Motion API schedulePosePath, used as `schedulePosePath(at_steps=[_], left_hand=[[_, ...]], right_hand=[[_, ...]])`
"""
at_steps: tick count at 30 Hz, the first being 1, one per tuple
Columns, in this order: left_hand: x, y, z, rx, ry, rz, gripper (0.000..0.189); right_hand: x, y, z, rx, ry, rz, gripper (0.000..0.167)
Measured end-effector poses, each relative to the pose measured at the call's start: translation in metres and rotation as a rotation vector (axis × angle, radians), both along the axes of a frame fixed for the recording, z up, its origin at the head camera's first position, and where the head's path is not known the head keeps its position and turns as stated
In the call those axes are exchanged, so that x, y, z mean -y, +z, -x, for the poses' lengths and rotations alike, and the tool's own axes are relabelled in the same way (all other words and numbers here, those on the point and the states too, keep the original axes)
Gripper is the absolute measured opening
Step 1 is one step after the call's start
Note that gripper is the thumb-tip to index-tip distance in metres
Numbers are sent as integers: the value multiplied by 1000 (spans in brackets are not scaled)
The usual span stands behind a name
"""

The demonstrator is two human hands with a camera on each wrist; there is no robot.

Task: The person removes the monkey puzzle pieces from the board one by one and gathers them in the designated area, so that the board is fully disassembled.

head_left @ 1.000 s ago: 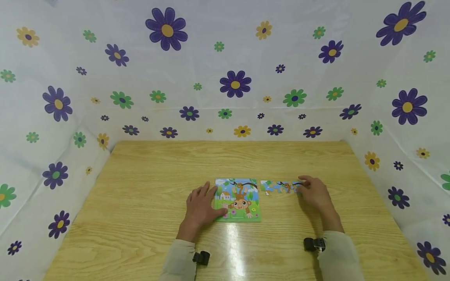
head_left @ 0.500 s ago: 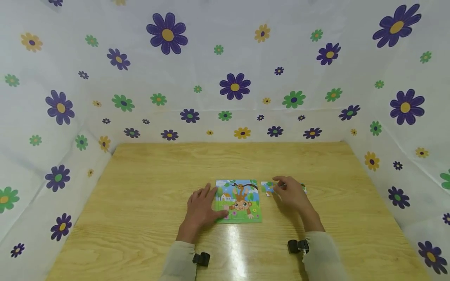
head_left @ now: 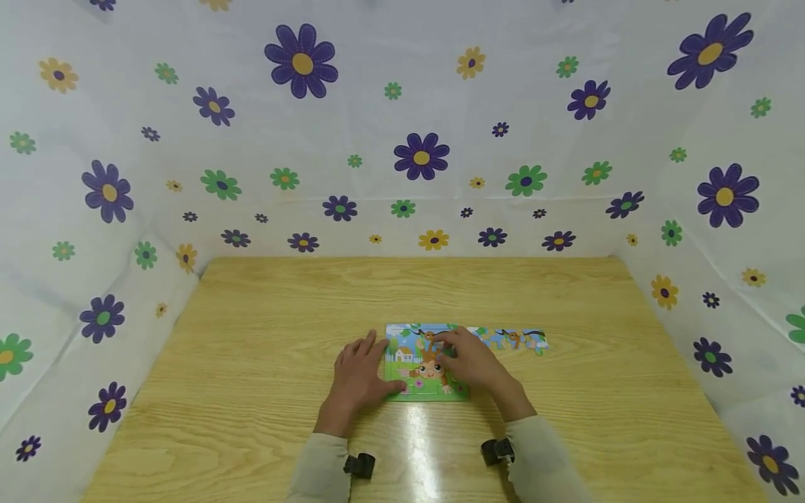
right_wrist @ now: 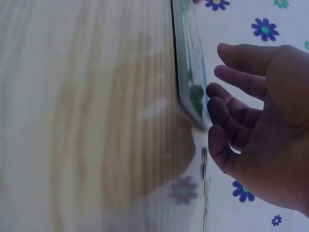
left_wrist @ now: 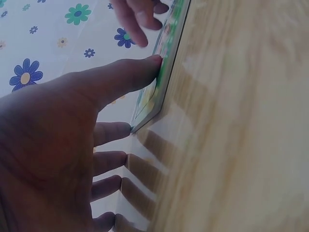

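A square puzzle board (head_left: 411, 384) with an upside-down monkey and a small house lies flat on the table. My left hand (head_left: 357, 381) rests along its left side, thumb on the lower left border and index fingertip at the edge; the left wrist view shows those fingers stretched out. Over the right half of the board hovers my right hand (head_left: 473, 362), its thumb and index apart with nothing between them. In the right wrist view its other fingers are loosely bent beside the board's edge. Right of the board lies a row of loose puzzle pieces (head_left: 512, 339), partly covered by the right hand.
The wooden table (head_left: 264, 307) reaches back to a white flower-printed cloth (head_left: 352, 126), which also hangs at both sides. Each wrist wears a black camera strap, the left one (head_left: 360, 465) near the front. Light glares on the tabletop below the board.
My right hand has swept left from the far end of the row of loose pieces, past them, to over the board. The left hand has stayed in place.
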State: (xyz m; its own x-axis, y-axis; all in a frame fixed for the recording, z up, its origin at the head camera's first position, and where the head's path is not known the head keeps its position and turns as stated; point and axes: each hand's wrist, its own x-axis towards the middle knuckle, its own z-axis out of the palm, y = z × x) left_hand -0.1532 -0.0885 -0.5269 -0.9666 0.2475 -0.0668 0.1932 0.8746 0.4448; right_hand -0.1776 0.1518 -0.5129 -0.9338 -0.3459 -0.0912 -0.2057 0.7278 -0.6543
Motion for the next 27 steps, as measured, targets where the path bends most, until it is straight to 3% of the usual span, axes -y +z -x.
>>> schedulePosePath(at_steps=[5, 11, 17, 27], left_hand=[[0, 0, 0, 8, 3, 2, 88], [-1, 2, -1, 14, 2, 1, 87], [-1, 1, -1, 5, 5, -1, 86], [0, 1, 0, -1, 0, 3, 87]], right_hand=[[14, 1, -2, -31, 61, 13, 36], [24, 1, -3, -52, 71, -16, 34], [37, -1, 0, -59, 131, -107, 38], [51, 4, -2, -48, 50, -224, 31]])
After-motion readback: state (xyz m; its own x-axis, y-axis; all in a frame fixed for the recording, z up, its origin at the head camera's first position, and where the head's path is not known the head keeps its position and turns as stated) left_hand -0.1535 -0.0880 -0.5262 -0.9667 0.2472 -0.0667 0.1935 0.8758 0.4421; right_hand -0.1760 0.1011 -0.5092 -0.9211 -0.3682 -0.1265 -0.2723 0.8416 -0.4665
